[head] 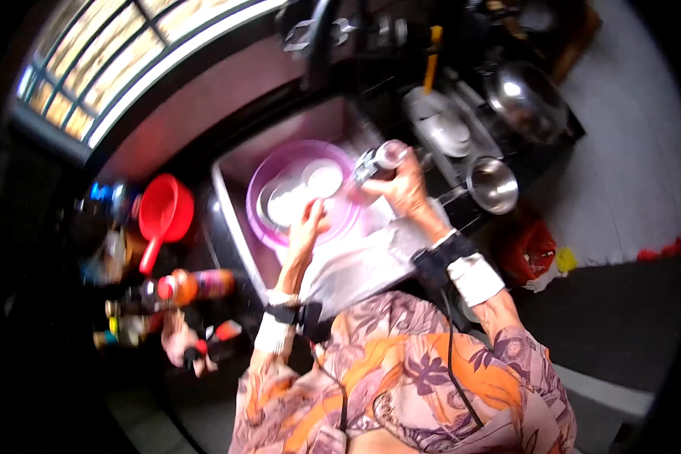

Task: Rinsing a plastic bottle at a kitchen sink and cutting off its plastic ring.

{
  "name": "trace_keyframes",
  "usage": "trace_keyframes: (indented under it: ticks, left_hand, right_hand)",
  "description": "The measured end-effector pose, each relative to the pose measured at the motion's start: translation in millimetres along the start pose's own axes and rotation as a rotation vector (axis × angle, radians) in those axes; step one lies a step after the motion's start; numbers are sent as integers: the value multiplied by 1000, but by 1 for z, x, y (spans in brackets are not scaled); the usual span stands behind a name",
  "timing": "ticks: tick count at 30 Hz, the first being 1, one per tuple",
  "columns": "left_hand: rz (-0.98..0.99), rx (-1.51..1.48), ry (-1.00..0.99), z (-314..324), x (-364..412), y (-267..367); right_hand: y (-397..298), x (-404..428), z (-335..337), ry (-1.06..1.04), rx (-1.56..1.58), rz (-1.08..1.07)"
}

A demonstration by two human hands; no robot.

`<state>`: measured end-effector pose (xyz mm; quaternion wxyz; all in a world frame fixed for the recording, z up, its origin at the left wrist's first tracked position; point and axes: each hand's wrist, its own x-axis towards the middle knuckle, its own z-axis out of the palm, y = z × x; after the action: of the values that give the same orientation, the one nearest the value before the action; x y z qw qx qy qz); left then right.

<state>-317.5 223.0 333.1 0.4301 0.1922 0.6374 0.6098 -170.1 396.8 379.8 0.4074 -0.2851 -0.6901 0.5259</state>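
Observation:
My right hand (400,184) is closed around a small container (377,162) with a dark, patterned side and a pale top, blurred, above the right edge of a pink plastic basin (255,196). The basin sits in a metal sink (230,196) and holds pale dishes (323,177), apparently bowls or plates. My left hand (309,224) is over the basin's near side, its fingers bent close to the dishes; whether they touch or grip one, I cannot tell. A whitish sheet or cloth (352,272) drapes over the sink's near edge.
Left of the sink lie a red plastic dipper (167,210), a bottle of orange liquid (204,285) and several other bottles. On the right are a steel bowl (492,185), a tray with pale dishes (451,133) and a shiny lidded pan (528,102). A barred window is at the upper left.

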Motion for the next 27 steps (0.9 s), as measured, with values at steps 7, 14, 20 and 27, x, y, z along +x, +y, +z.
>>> trace_keyframes:
  ticks: [7,14,20,27]
  left_hand:
    - [1,12,43,-12,-7,-4]
    - [30,24,61,-23,-12,-9]
    - [2,-17,79,-22,-12,-15]
    - [-7,46,76,-19,-11,-11]
  right_hand:
    - [1,5,12,-88,-122,-68]
    - [-13,-2,8,-212,-38,81]
    - [0,-2,10,-252,-124,55]
    - [-2,-5,17,-281,-241,-57]
